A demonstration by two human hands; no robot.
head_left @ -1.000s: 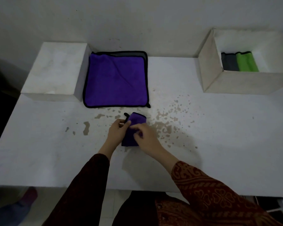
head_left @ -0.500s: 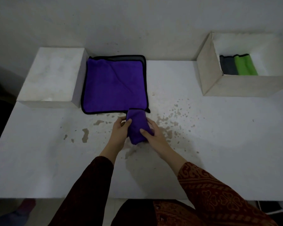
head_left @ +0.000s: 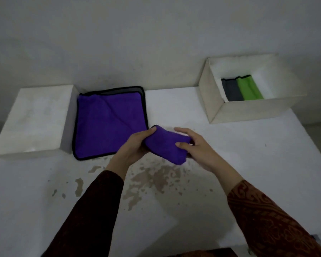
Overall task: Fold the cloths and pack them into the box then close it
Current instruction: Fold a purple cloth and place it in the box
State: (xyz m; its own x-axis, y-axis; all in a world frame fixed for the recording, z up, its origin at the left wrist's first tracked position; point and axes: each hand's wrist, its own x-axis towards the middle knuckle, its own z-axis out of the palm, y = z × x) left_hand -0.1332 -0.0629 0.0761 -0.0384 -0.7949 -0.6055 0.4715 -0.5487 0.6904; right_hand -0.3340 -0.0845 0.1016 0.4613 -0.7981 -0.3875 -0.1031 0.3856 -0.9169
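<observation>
A small folded purple cloth [head_left: 166,145] is held just above the table between both hands. My left hand [head_left: 132,145] grips its left end, thumb on top. My right hand [head_left: 196,147] holds its right end, thumb on the near side and fingers over the far side. A flat stack of unfolded cloths, purple on top [head_left: 109,121], lies at the back left with a grey one showing under its far edge. The open white box [head_left: 248,111] stands at the back right; a folded dark grey cloth [head_left: 232,89] and a folded green cloth [head_left: 249,88] lie inside it.
A white block, perhaps the box's lid [head_left: 35,119], sits at the back left beside the cloth stack. The white table [head_left: 248,173] has brown stains in the middle. A wall runs along the far side. The table's near edge is at the bottom.
The folded purple cloth has been lifted off the table and turned sideways, moving right and away from me. Both hands went with it. The camera view shifted down and back.
</observation>
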